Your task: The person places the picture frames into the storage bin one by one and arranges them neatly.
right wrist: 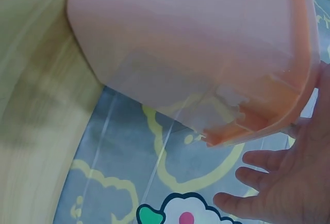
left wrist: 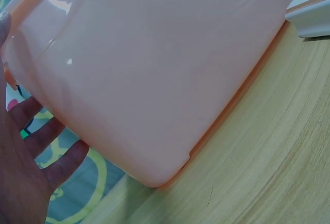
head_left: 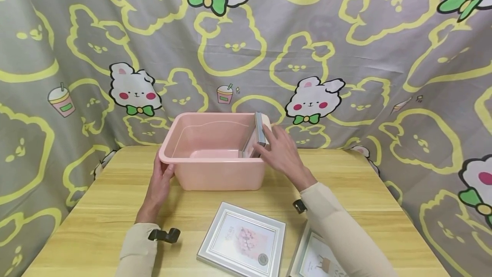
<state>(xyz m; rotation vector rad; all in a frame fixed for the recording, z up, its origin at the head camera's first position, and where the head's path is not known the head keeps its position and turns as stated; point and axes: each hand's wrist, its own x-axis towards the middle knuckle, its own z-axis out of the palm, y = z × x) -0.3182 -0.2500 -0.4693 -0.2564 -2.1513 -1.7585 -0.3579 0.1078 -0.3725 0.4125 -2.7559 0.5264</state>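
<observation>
A pink plastic basin (head_left: 219, 174) stands on the table. My left hand (head_left: 159, 185) holds its front left corner under the rim, and in the left wrist view several fingers (left wrist: 64, 170) lie along the outer wall. Over the basin's right side, my right hand (head_left: 282, 153) has thumb and index finger about the upper edge of a picture frame (head_left: 259, 128) tilted inside against the right wall. In the right wrist view its other fingers (right wrist: 263, 177) spread outside the rim; the thumb and the frame's face are hidden there.
A silver-white picture frame (head_left: 246, 240) with a pink flower print lies flat in front of the basin. Another frame (head_left: 317, 255) lies to its right, partly under my right forearm. A patterned curtain (head_left: 238, 46) hangs behind the wooden table (head_left: 357, 191).
</observation>
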